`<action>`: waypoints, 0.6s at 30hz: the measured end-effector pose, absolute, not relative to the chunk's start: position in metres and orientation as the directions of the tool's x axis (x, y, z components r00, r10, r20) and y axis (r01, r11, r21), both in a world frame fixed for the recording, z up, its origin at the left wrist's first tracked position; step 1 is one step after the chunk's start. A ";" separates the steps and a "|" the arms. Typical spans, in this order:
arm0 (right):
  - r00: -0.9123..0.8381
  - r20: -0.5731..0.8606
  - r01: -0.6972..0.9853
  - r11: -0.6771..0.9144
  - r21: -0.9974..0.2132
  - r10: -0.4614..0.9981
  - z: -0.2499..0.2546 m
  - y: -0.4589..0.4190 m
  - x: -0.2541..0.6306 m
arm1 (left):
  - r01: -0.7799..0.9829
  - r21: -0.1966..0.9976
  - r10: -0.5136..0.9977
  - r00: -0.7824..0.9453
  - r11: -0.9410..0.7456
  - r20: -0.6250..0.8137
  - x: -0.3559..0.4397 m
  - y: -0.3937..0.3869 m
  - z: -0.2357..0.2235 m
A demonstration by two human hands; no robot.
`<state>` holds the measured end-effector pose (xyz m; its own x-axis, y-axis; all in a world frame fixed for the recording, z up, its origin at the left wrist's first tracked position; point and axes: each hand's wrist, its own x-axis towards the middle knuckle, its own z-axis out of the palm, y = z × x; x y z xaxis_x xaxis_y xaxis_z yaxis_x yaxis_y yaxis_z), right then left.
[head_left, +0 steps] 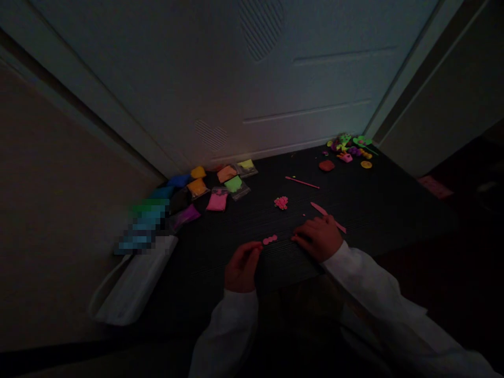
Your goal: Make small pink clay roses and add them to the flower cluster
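Note:
My left hand (241, 268) is closed in a pinch just above the dark table. Beside its fingertips lies a short row of flat pink clay discs (270, 240), overlapping one another; whether the fingertips touch it I cannot tell. My right hand (319, 239) is palm down with its fingers drawn together and the tips at the tabletop. Anything under those tips is hidden or too small to name. A pink modelling knife (319, 209) lies partly behind this hand. Further back is a small pink clay cluster (281, 202) with a petalled look, and a thin pink stick tool (302, 182).
Several bags of coloured clay (217, 200) lie at the back left of the table (252, 273). Small clay figures (346, 144) and a red clay lump (326, 166) are at the back right. A white box-like object (136, 283) is at the left edge. A panelled white door (220, 79) stands behind.

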<state>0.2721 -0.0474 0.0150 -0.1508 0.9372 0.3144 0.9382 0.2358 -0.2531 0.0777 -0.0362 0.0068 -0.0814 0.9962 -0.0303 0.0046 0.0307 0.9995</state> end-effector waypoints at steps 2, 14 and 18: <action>-0.161 0.309 0.941 0.241 -0.239 0.937 0.015 -0.046 0.273 | 0.012 1.000 0.996 -0.088 0.024 -0.023 0.078 -0.036 0.006; -0.130 0.304 0.944 0.212 -0.254 0.944 0.023 -0.057 0.276 | -0.002 1.000 0.998 -0.068 0.016 -0.016 0.080 -0.037 0.010; -0.117 0.335 0.950 0.204 -0.236 0.935 0.024 -0.062 0.281 | 0.003 1.000 0.998 -0.065 0.010 -0.010 0.080 -0.037 0.011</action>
